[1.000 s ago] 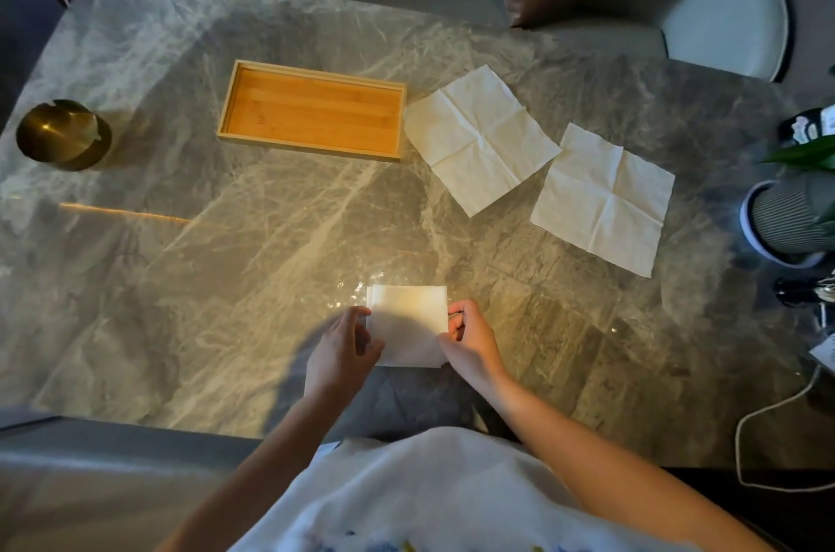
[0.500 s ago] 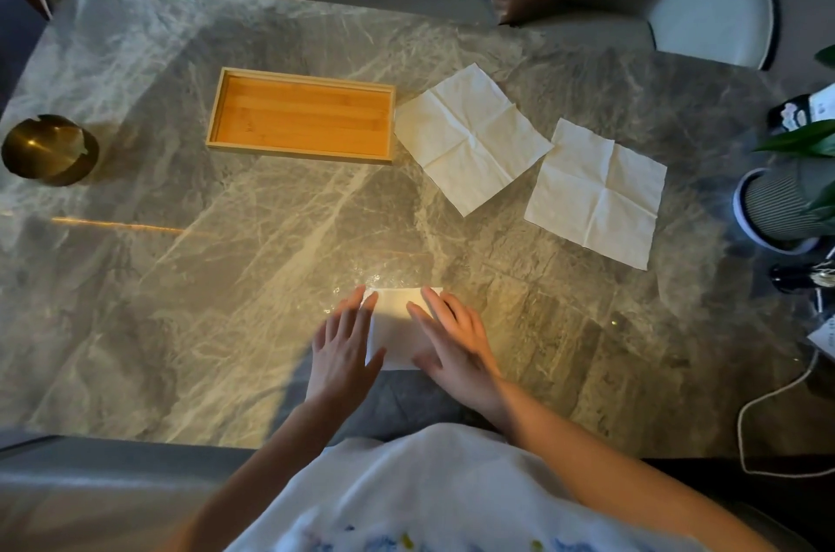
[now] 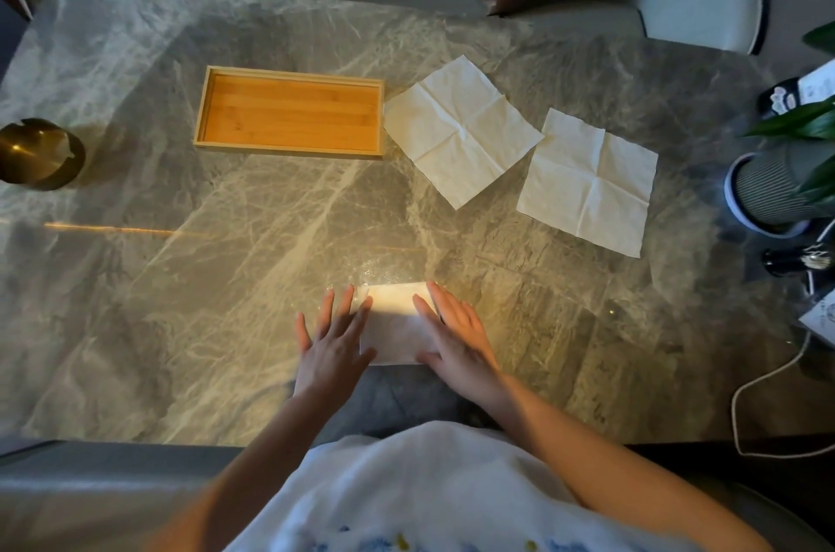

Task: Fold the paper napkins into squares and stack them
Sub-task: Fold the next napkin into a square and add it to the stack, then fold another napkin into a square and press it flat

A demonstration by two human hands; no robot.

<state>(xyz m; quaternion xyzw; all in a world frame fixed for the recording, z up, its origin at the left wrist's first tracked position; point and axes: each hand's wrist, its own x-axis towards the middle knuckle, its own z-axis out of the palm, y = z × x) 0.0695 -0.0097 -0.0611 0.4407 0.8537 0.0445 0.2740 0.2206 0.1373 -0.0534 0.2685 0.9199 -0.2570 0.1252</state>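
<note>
1. A folded napkin [image 3: 397, 325] lies near the middle of the table's [image 3: 180, 280] near edge.
2. The left hand [image 3: 332, 343] lies flat, fingers spread, covering the napkin's left edge.
3. The right hand [image 3: 456, 339] lies flat with fingers extended, pressing its right side; neither hand pinches anything.
4. Two unfolded napkins lie flat toward the far right: one [image 3: 461, 129] just beside the wooden tray [image 3: 289, 77], the other [image 3: 587, 181] nearer the right edge.
5. A brass bowl [image 3: 38, 153] sits at the left edge; a ribbed plant pot [image 3: 763, 190] stands at the right edge.
</note>
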